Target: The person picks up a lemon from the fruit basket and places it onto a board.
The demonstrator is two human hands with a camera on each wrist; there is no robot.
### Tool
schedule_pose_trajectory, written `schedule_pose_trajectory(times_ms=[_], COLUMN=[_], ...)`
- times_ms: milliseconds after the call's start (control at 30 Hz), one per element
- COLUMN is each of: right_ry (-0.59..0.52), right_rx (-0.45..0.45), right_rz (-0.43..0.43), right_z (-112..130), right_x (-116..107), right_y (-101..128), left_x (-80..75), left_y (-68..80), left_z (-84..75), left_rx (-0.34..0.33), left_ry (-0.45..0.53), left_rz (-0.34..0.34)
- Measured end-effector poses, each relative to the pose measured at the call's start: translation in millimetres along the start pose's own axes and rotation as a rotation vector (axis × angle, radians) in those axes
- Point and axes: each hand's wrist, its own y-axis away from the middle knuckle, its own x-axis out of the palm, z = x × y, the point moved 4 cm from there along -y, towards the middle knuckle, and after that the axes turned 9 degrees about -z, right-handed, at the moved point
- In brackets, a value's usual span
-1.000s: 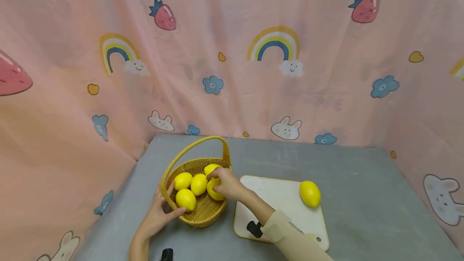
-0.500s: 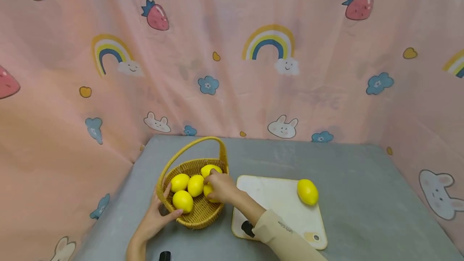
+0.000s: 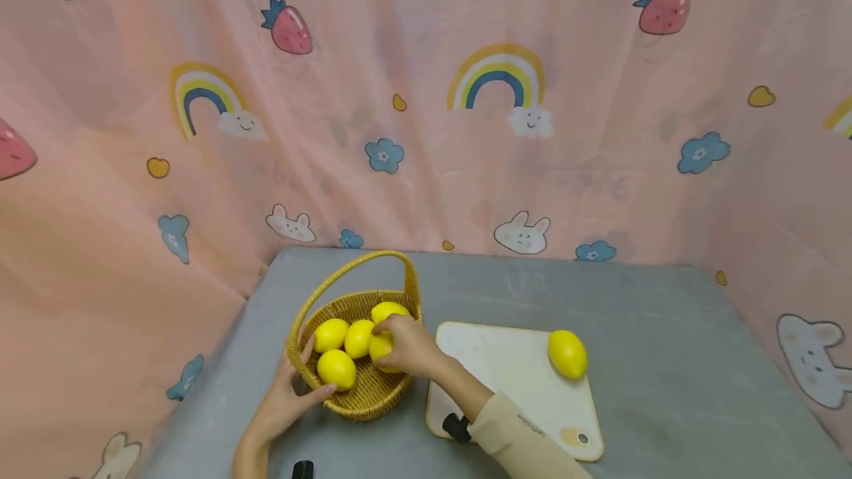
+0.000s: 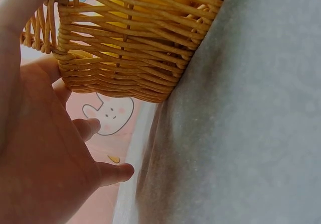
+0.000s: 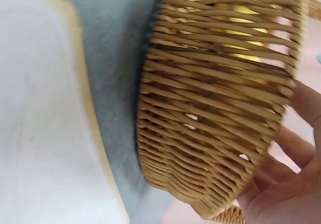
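Note:
A yellow wicker basket (image 3: 371, 405) with an arched handle (image 3: 346, 266) stands on the grey table, with several yellow lemons (image 3: 336, 369) inside. My left hand (image 3: 279, 405) grips its left rim, thumb over the front edge and fingers along the outer side. In the left wrist view, two of that hand's fingertips stand apart from the wicker wall (image 4: 130, 48). My right hand (image 3: 414, 350) reaches over the right rim and grips a lemon (image 3: 381, 347), partly covering it. Another lemon (image 3: 389, 311) lies just behind. In the right wrist view the basket wall hides this lemon's grip.
Right of the basket lies a white cutting board (image 3: 509, 353) with a tan edge, partly under my right forearm. A single lemon (image 3: 568, 354) sits on its right edge. A pink patterned curtain (image 3: 426, 191) hangs behind the table (image 3: 639, 331).
My right fingers have closed around the lemon at the basket's right side. The left hand keeps its hold on the rim. The head view has shifted slightly.

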Motion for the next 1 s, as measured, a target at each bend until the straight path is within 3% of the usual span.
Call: schedule_pose_trajectory(times_ms=[167, 333, 633, 1000], right_ry=[-0.359, -0.518, -0.531, -0.416], right_rx=[0.133, 0.226, 0.341, 0.467], right_rz=[-0.106, -0.201, -0.347, -0.406], right_z=[-7.9, -22.5, -63.3, -115.4], right_x=[-18.0, -40.2, -81.0, -113.3], right_y=[3.9, 11.1, 39.5, 92.7], left_x=[-2.0, -1.1, 0.3, 0.2], left_y=[1.3, 2.5, 0.2, 0.9], left_z=[-4.7, -10.1, -1.7, -0.3], left_rx=[0.017, 0.011, 0.02, 0.006], left_ry=[0.002, -0.009, -0.003, 0.002], left_rz=[-0.002, 0.0, 0.011, 0.02])
